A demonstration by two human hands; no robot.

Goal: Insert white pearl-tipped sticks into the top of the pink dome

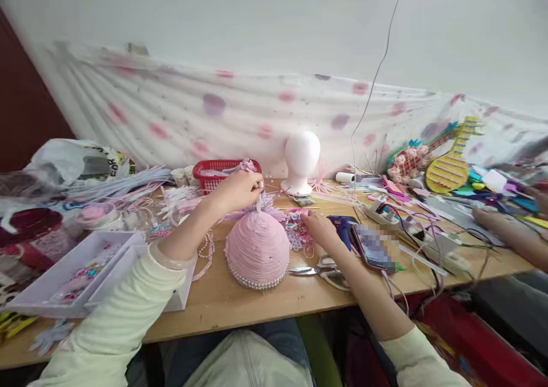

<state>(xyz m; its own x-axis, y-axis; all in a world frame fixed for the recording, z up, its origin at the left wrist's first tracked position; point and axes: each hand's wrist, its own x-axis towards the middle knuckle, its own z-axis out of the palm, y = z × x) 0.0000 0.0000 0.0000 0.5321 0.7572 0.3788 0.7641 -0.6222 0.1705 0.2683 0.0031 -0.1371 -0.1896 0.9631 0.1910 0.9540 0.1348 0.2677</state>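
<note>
A pink dome-shaped cap point(257, 247), wound in ridged cord and edged with rows of pearl beads, stands on the wooden table in front of me. Above its tip my left hand point(242, 190) is closed in a pinch, close to a small pale stalk point(258, 204) at the top; what the fingers hold is too small to make out. Right of the cap, my right hand point(320, 228) reaches into a heap of lilac and pink beaded trim point(296, 233). Its fingers are curled together, their tips partly hidden. Scissors point(327, 271) lie below that hand.
Behind stand a white foam head point(302, 161) and a red basket point(205, 173). White trays point(92, 256) of beads sit left. A blue glue gun point(342, 227), a phone point(372, 247) and power strips with cables point(445, 256) lie right. A co-worker's arm point(509, 233) rests far right.
</note>
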